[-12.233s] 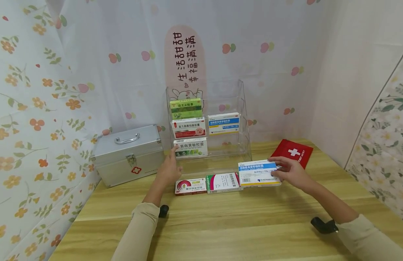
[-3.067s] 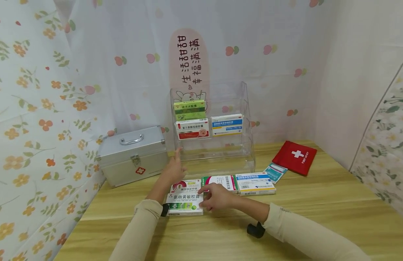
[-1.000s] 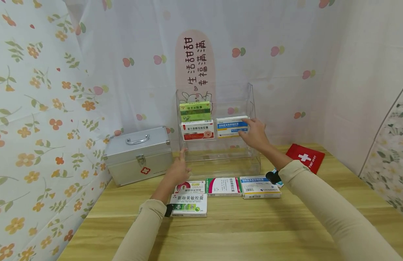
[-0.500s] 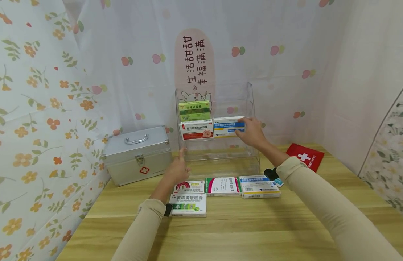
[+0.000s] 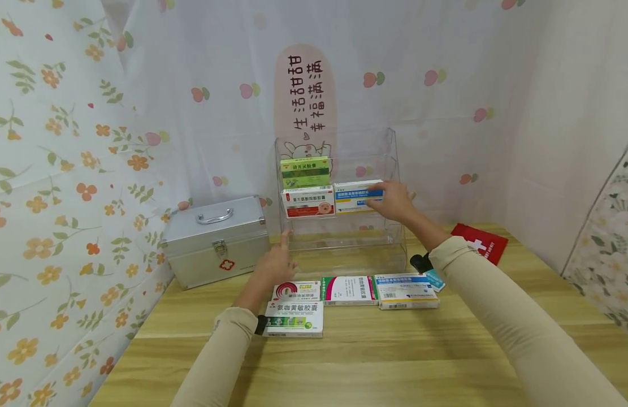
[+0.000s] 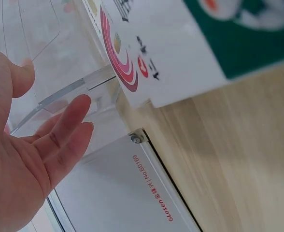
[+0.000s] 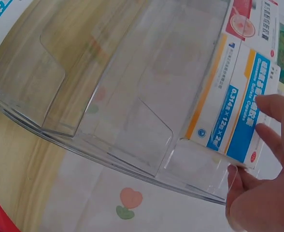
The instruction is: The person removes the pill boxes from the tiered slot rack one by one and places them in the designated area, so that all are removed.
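Observation:
My right hand (image 5: 392,202) holds the right end of a blue-and-white medicine box (image 5: 351,198) in the middle tier of a clear acrylic rack (image 5: 344,229). In the right wrist view two fingertips lie on the front of this box (image 7: 234,106); the other fingers curl by the rack's side wall. To its left stands a red-and-white medicine box (image 5: 308,202), edges close together, below a green medicine box (image 5: 304,172) in the upper tier. My left hand (image 5: 276,263) is held up at the rack's left side, fingers loosely extended and holding nothing.
In front of the rack lie a white-and-green box (image 5: 293,322), a box with red rings (image 5: 303,290), a magenta-and-green box (image 5: 349,289) and another blue-and-white box (image 5: 407,294). A silver case (image 5: 217,243) stands left, a red first-aid pouch (image 5: 489,243) right beside a teal packet (image 5: 436,280).
Earlier, the white-and-green box came off the rack onto the table. Over the last second, my right hand has slid the racked blue-and-white box left against the red-and-white one. My left hand stays put.

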Available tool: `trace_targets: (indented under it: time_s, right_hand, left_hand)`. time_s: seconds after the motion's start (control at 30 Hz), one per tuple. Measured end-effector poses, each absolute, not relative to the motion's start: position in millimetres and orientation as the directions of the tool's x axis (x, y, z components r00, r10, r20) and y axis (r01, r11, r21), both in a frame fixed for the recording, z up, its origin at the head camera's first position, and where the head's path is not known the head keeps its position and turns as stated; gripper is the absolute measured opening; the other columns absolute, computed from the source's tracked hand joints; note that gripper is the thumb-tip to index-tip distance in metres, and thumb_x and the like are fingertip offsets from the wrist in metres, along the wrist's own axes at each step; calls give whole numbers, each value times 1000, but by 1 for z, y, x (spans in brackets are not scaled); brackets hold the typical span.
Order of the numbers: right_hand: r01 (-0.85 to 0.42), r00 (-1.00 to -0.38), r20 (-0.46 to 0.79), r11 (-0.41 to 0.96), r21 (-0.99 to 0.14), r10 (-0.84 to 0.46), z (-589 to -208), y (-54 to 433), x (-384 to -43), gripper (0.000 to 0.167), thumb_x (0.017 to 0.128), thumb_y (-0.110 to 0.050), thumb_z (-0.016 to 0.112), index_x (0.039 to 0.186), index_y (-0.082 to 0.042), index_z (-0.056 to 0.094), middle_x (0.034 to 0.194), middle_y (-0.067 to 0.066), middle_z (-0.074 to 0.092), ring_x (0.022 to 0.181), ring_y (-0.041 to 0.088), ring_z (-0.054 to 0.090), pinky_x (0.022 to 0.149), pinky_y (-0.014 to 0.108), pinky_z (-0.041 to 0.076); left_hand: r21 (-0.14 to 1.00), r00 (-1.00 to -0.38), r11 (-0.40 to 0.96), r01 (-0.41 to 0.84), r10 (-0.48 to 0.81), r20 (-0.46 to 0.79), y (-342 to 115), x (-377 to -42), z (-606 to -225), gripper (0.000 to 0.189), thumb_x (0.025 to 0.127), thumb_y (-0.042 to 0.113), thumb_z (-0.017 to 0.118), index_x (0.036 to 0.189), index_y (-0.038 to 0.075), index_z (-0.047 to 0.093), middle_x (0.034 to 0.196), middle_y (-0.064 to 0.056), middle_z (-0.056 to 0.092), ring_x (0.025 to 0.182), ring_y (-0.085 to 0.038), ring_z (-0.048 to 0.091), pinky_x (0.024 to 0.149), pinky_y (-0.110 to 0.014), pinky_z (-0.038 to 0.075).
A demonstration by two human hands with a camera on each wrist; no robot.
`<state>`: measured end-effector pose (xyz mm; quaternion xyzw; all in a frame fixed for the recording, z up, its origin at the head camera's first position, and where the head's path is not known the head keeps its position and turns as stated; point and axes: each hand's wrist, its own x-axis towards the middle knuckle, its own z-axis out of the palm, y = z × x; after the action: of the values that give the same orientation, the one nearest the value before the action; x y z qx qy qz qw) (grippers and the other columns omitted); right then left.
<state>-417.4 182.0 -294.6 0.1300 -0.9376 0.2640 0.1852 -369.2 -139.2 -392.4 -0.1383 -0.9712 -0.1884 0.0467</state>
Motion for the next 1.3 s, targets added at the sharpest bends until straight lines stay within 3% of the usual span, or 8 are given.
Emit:
trace_targets:
  time_s: [0.13, 0.23, 0.4, 0.53, 0.7, 0.97, 1.3]
  right_hand:
    - [-382, -894, 420, 758, -529, -158, -298, 185, -420, 40, 92, -24, 69, 126, -2, 66, 139, 25, 50, 133, 44, 37, 108, 63, 25]
    - [-365, -900, 422, 711, -602, -104, -303, 191, -420, 37, 92, -24, 70, 122, -4, 67, 141, 24, 44, 129, 43, 40, 102, 61, 36]
    - [-392, -877, 477, 658, -642, -58, -309, 196, -417, 26, 93, -16, 69, 116, -3, 67, 136, 24, 41, 118, 42, 43, 95, 57, 40]
    - [-431, -852, 520, 646, -630, -61, -313, 191, -417, 21, 93, -10, 68, 113, -3, 69, 129, 22, 42, 112, 39, 44, 92, 53, 42]
    - [-477, -822, 565, 621, -623, -65, -313, 187, -420, 16, 92, -3, 66, 108, -2, 70, 129, 23, 42, 110, 38, 45, 92, 51, 42]
    - [-573, -745, 661, 598, -561, -93, -309, 193, -428, 17, 89, 10, 65, 101, 4, 74, 120, 24, 45, 109, 38, 46, 93, 51, 44]
    - [-602, -689, 723, 597, -531, -52, -303, 190, -429, 17, 85, 12, 67, 97, 3, 76, 121, 26, 50, 113, 40, 47, 90, 53, 44]
  left_hand:
    - [360, -953, 883, 300, 263, 150, -139, -372, -396, 90, 93, 20, 69, 155, 22, 4, 83, -8, 54, 59, -20, 53, 49, -33, 44]
    - [367, -950, 877, 310, 268, 161, -137, -374, -398, 91, 94, 22, 69, 156, 26, 4, 94, -11, 56, 63, -21, 54, 53, -34, 45]
    - [366, -938, 866, 341, 286, 197, -137, -376, -403, 91, 94, 25, 70, 157, 25, 4, 106, -13, 59, 70, -21, 56, 59, -35, 47]
    - [396, -935, 850, 347, 278, 222, -145, -374, -408, 92, 92, 26, 72, 158, 24, 8, 91, -10, 62, 66, -20, 55, 54, -33, 46]
    - [412, -932, 839, 356, 283, 228, -151, -372, -408, 92, 91, 26, 73, 158, 23, 10, 68, -5, 54, 55, -18, 52, 47, -32, 44]
    - [455, -928, 811, 368, 294, 227, -154, -373, -401, 92, 91, 26, 74, 158, 22, 10, 63, -7, 52, 52, -18, 49, 47, -32, 43]
    - [467, -933, 808, 359, 292, 212, -157, -373, -402, 93, 92, 28, 72, 158, 22, 7, 65, -7, 54, 54, -19, 53, 50, -33, 46]
